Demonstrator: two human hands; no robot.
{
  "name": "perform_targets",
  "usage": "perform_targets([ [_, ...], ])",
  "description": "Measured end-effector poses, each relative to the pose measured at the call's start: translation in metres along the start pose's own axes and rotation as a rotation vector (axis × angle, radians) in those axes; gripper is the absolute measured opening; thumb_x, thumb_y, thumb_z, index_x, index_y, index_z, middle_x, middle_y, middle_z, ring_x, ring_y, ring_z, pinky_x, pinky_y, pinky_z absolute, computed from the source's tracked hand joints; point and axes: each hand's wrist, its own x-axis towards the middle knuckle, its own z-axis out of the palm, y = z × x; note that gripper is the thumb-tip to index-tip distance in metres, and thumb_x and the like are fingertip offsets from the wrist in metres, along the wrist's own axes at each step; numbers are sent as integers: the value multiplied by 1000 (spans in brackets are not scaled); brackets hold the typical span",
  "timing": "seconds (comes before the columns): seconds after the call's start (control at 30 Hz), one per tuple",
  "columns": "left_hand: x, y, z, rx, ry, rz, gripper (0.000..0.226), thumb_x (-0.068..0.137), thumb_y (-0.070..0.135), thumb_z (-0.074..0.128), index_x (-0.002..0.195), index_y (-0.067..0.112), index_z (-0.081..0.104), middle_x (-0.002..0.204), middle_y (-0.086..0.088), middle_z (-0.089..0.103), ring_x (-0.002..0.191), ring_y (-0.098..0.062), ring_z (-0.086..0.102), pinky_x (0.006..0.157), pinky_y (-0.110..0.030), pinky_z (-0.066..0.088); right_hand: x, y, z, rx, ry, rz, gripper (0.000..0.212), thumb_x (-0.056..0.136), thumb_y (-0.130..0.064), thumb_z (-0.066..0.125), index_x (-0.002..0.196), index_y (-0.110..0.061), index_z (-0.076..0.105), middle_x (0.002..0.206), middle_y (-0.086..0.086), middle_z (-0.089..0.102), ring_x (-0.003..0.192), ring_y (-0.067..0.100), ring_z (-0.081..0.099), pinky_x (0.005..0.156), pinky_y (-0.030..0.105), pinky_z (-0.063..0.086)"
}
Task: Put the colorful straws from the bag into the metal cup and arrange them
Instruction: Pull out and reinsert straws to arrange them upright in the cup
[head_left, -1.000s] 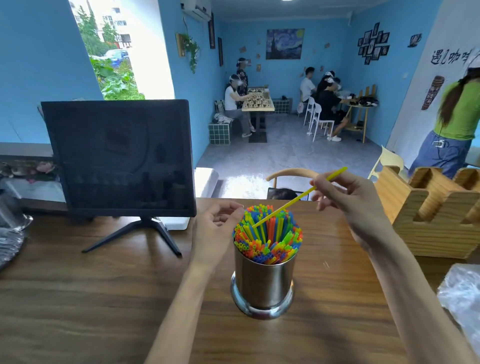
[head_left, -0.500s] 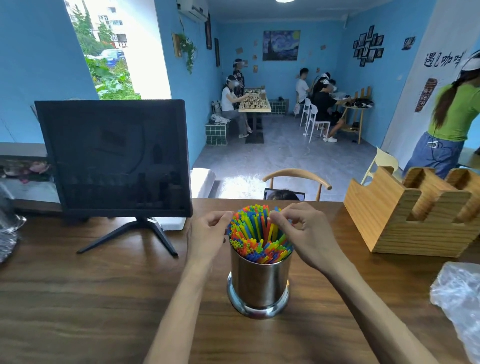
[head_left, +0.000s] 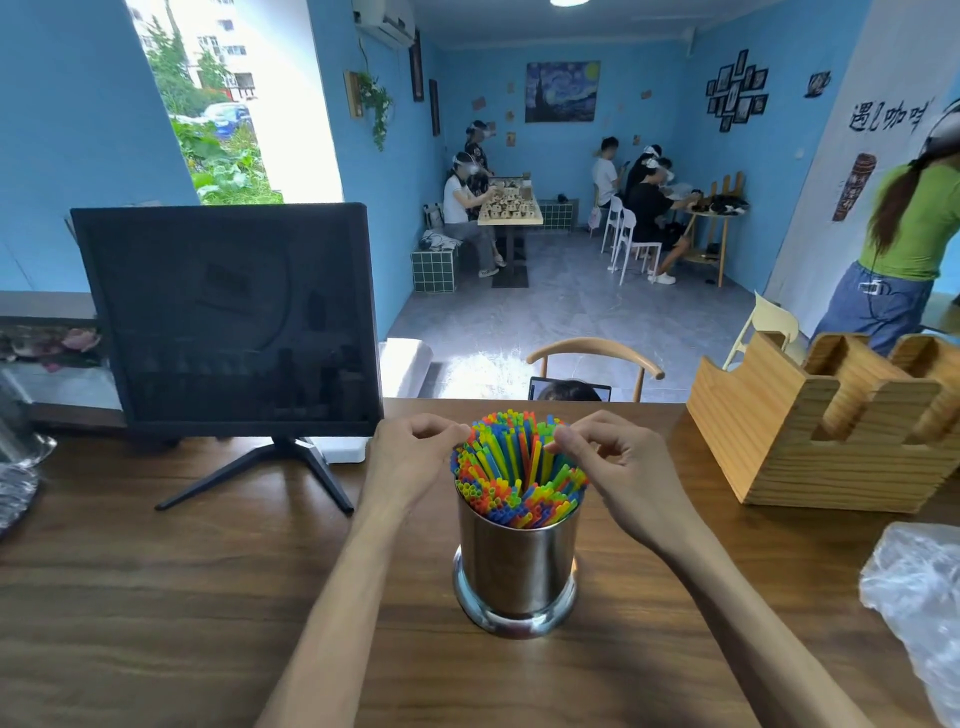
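A shiny metal cup (head_left: 517, 566) stands upright on the wooden table (head_left: 156, 597), packed with a bunch of colorful straws (head_left: 514, 467) that fan out above its rim. My left hand (head_left: 410, 457) rests against the left side of the bunch, fingers curled, fingertips touching the straw tops. My right hand (head_left: 608, 462) is on the right side, thumb and forefinger pinched at the straw tips. A crumpled clear plastic bag (head_left: 914, 597) lies at the table's right edge.
A dark monitor (head_left: 228, 317) on a tripod stand sits at the back left. A wooden slotted holder (head_left: 831, 426) stands at the back right. Glassware (head_left: 21, 452) is at the far left edge. A chair back (head_left: 595, 351) rises behind the table; people are in the room beyond.
A second ago my right hand held a yellow straw over the cup; it is now in the bunch. Both hands have closed in on the sides of the straw tops.
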Motion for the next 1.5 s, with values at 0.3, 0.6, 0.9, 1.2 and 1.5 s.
perform_targets([
  [0.3, -33, 56, -26, 50, 255, 584, 8, 101, 25, 64, 93, 27, 66, 87, 18, 61, 82, -7, 52, 73, -22, 42, 6, -22, -1, -93, -39, -57, 22, 95, -46, 64, 114, -39, 72, 113, -25, 67, 113, -4, 58, 83, 9, 44],
  [0.6, -52, 88, -45, -261, 417, 805, 11, 107, 31, 49, 101, 37, 56, 89, 20, 61, 77, -10, 63, 70, -21, 49, 19, -59, 10, -165, -262, -245, 23, 107, -33, 50, 116, -27, 70, 100, -14, 71, 105, 8, 63, 97, 38, 46],
  [0.9, -32, 15, -28, -38, -57, 292, 22, 97, 24, 70, 80, 38, 70, 73, 25, 70, 67, 3, 59, 65, -11, 46, 27, -22, -44, 537, -2, 50, 33, 64, -45, 91, 80, -18, 79, 74, 12, 75, 57, 18, 69, 44, 20, 47],
  [1.2, -39, -6, -23, -85, -64, -62, 36, 78, 50, 83, 80, 18, 67, 65, 4, 72, 50, -7, 56, 52, -26, 44, 32, -22, -36, 360, 166, -96, 15, 92, -38, 63, 84, -41, 75, 80, -1, 76, 71, 16, 74, 57, 25, 58],
  [1.5, -49, 2, -28, -134, -171, -71, 11, 78, 30, 89, 76, 38, 81, 76, 2, 79, 61, -5, 67, 46, -23, 46, 11, -10, 9, -297, -48, -181, 28, 95, -39, 68, 121, -33, 60, 78, -13, 67, 69, 9, 68, 67, 37, 57],
])
